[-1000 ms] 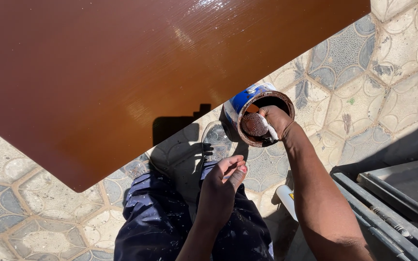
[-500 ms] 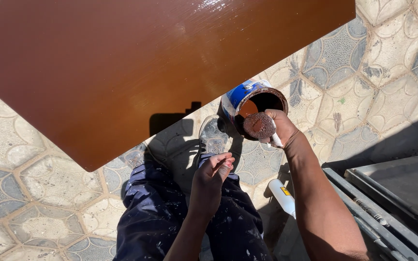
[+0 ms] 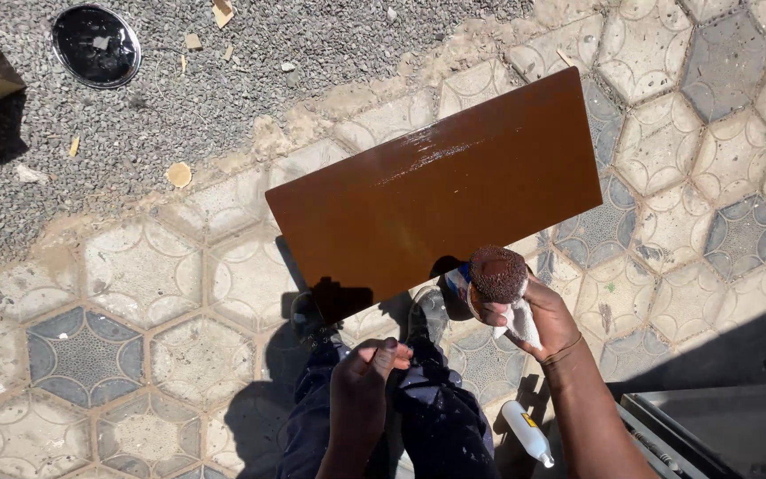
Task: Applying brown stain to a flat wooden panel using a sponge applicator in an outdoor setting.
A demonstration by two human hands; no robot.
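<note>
A glossy brown-coated board [image 3: 436, 200] lies flat on the patterned paving in front of me. My right hand [image 3: 534, 319] holds a round pad of white cloth soaked dark brown [image 3: 498, 275], raised just above the board's near edge. A paint tin [image 3: 458, 284] is mostly hidden behind that pad. My left hand [image 3: 365, 372] hangs over my dark trousers [image 3: 401, 417], fingers curled, and I cannot tell whether it holds anything.
A white bottle with a yellow label [image 3: 525, 432] lies on the paving by my right forearm. A grey metal tray or frame [image 3: 720, 426] fills the bottom right corner. On the gravel at far left lies a round black lid [image 3: 97, 44].
The view has pulled back, so the whole board now shows. My right hand has lifted the soaked pad out of the tin and holds it up.
</note>
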